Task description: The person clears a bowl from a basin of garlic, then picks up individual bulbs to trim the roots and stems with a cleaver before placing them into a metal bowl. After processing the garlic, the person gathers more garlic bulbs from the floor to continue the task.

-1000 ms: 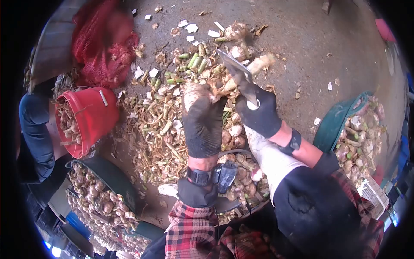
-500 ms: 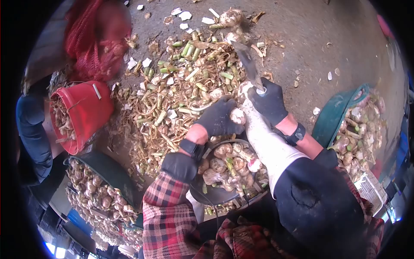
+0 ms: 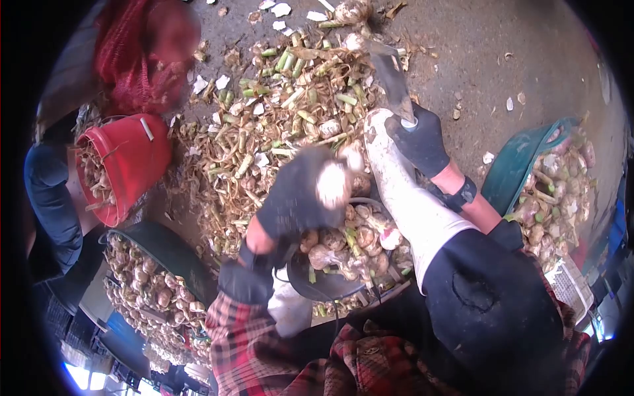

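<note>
My left hand, in a dark glove and smeared by motion, is closed round a pale garlic bulb. A second bulb shows just past its fingers. Below that hand, a dark bowl between my legs contains garlic bulbs with stem stubs. My right hand, also gloved, grips a knife beside my white boot. The broad grey blade of the knife points away from me, over the edge of the trimmings.
Cut garlic stems and husks are heaped on the floor ahead. A red bucket lies tipped at the left, near a red mesh sack and another person's knee. Green tubs of garlic stand left and right.
My left hand has moved left and toward me with the garlic bulb, away from the boot. My right hand and the knife have shifted slightly right.
</note>
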Available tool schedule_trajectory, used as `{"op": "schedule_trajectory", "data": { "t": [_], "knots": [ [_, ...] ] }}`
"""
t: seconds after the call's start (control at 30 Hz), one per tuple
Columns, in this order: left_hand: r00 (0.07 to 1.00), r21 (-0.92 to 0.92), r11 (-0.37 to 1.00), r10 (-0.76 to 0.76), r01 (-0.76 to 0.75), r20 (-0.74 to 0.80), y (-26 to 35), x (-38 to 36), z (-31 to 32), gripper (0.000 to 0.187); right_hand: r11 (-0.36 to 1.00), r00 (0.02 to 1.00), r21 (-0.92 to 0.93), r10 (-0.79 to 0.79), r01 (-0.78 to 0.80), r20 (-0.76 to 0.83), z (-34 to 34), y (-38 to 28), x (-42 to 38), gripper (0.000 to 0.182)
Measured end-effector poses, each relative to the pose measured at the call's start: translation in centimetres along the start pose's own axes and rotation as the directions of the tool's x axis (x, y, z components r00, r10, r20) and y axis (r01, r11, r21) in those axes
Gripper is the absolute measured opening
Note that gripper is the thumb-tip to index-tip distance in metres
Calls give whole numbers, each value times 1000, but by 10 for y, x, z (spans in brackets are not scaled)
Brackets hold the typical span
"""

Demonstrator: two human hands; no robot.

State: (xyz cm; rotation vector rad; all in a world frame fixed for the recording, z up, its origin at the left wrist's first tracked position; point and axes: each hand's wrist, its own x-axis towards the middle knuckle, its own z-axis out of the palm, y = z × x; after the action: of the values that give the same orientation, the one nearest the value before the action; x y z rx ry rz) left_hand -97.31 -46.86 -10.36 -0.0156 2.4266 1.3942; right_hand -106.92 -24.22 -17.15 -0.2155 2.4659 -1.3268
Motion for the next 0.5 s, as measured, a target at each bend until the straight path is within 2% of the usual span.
{"op": "schedule_trajectory", "data": {
  "t": [0.07, 0.13, 0.2, 0.27, 0.3, 0.33, 0.37, 0.4, 0.43, 0.47, 0.5],
  "knots": [
    [965, -92, 979, 196, -182, 176, 21, -21, -7, 48, 998, 997, -1, -61, 61, -46, 0, 3, 8, 21],
    [918, -88, 986, 162, -140, 362, 37, -43, 6, 53, 997, 990, 12, -71, 73, -124, 1, 3, 17, 20],
    [801, 124, 972, 90, -201, 592, 45, -73, 24, 49, 999, 988, -24, -42, 39, -146, 2, 4, 33, 19],
    [808, 343, 783, 319, -519, 496, 28, -112, 54, 44, 992, 979, 109, 85, -65, -184, 10, -1, 57, 20],
    [807, 385, 740, 356, -551, 471, 24, -120, 62, 45, 998, 982, -24, 52, -57, -184, 11, -4, 71, 26],
    [802, 427, 693, 394, -580, 449, 20, -128, 68, 47, 996, 979, -55, 52, -64, -198, 17, -5, 86, 35],
    [789, 445, 671, 373, -593, 489, 18, -134, 72, 42, 987, 981, -126, 73, -97, -178, 21, -11, 99, 37],
    [783, 417, 706, 320, -572, 533, 24, -136, 66, 38, 972, 982, -198, 99, -130, -159, 27, -14, 111, 40],
    [771, 403, 730, 262, -552, 580, 28, -135, 62, 38, 956, 986, -274, 67, -107, -152, 31, -17, 121, 42],
    [754, 392, 754, 202, -527, 625, 36, -130, 54, 38, 957, 986, -271, 65, -104, -151, 36, -16, 125, 42],
    [756, 397, 754, 198, -524, 623, 45, -119, 43, 38, 939, 987, -339, 2, -58, -163, 40, -16, 129, 42]
  ]
}}
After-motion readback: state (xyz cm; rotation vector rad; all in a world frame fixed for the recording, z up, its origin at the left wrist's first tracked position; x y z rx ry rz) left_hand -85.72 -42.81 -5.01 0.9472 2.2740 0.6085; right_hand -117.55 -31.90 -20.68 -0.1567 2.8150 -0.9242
